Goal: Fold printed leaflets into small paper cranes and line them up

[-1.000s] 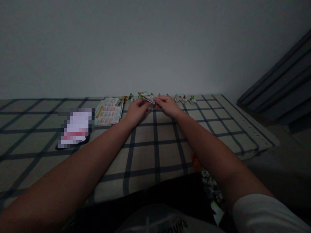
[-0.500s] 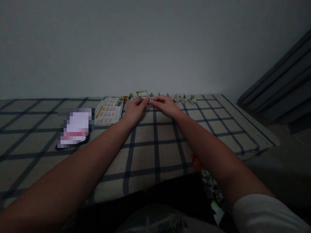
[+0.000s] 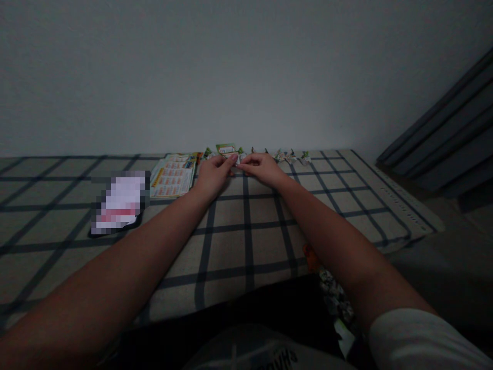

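Observation:
At the far side of the checked tablecloth, my left hand [image 3: 213, 172] pinches a small piece of pale paper [image 3: 237, 161] between thumb and fingers. From the right, my right hand [image 3: 262, 168] meets it with fingertips closed on the same piece. Most of the paper is hidden by the fingers, so its shape cannot be told. Just behind the hands lies a green-and-white printed paper [image 3: 226, 149]. Small folded paper pieces [image 3: 291, 155] stand in a row by the wall, partly covered by my right hand.
A stack of colourful printed sheets [image 3: 173, 176] lies left of my hands. Nearer stands a blurred-out phone-like object [image 3: 122, 200]. At the front edge, under my right forearm, are an orange item [image 3: 310, 258] and a heap of folded paper pieces [image 3: 336, 293]. A grey curtain [image 3: 442, 123] hangs at right.
My right fingers have shifted slightly around the paper, and a little more of its pale surface shows between the hands. The other things stay where they were.

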